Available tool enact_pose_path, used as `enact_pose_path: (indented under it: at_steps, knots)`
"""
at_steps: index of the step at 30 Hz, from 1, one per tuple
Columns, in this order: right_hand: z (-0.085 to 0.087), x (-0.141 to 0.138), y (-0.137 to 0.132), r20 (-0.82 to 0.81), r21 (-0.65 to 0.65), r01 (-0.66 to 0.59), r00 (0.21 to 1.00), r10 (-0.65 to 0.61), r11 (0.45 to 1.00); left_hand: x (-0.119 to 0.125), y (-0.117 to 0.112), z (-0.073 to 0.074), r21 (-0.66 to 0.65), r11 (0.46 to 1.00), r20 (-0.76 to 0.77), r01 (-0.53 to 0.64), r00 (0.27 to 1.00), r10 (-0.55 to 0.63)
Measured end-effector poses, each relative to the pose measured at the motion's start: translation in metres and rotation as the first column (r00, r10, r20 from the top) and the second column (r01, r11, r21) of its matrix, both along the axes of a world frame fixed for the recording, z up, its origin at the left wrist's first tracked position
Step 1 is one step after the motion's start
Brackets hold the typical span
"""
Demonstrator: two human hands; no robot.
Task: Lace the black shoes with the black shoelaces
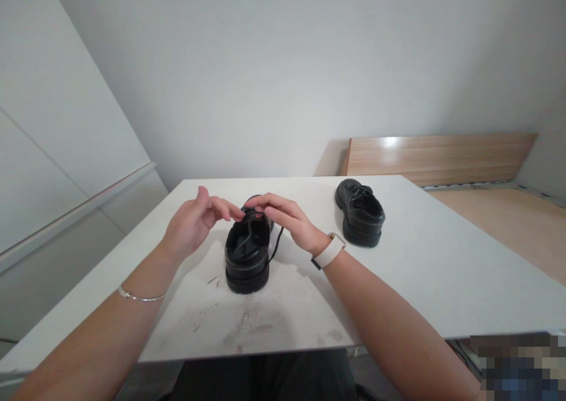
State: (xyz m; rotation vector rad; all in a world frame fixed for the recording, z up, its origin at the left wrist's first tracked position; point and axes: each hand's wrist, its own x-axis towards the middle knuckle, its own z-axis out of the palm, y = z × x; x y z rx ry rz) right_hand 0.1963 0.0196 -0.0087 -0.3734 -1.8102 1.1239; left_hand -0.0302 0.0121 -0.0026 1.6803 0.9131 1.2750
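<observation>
A black lace-up shoe stands on the white table, its heel toward me. One end of its black shoelace hangs down the right side, and another length lies over the shoe's opening. My left hand is left of the laces, thumb raised and fingers stretched so that the tips reach the lace area. From the right, my right hand extends its fingers over the front of the shoe, at the laces. The toe is mostly hidden behind my hands. Neither hand shows a clear grip on the lace.
A second black shoe, its lace tied, stands farther back on the right of the white table. Dark smudges mark the tabletop near me. Behind on the right are a wooden headboard and a bed base. A pale wall closes off the back.
</observation>
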Motion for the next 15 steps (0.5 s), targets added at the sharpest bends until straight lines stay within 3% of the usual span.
enact_pose_path:
  at_steps: [2, 4, 7, 11, 15]
  knots:
    - [-0.006, -0.001, 0.004, -0.008, 0.022, 0.148, 0.989, -0.148, 0.989, 0.001, 0.003, -0.003, 0.050, 0.989, -0.061, -0.136, 0.988, 0.139]
    - [-0.016, -0.005, 0.012, 0.008, 0.050, 0.353, 0.935, -0.354, 0.934, 0.002, 0.007, -0.007, 0.103, 0.959, -0.193, -0.265, 0.940, 0.281]
    - [-0.034, -0.009, 0.025, 0.124, 0.093, 0.539, 0.828, -0.547, 0.837, 0.003, 0.012, -0.015, 0.133, 0.944, -0.368, -0.301, 0.870, 0.329]
    - [-0.049, -0.011, 0.037, 0.184, 0.025, 0.559, 0.812, -0.554, 0.829, 0.005, 0.015, -0.022, 0.170, 0.957, -0.415, -0.235, 0.864, 0.285]
    - [-0.054, -0.012, 0.041, 0.183, -0.044, 0.574, 0.809, -0.558, 0.818, 0.006, 0.015, -0.023, 0.191, 0.949, -0.402, -0.252, 0.862, 0.310]
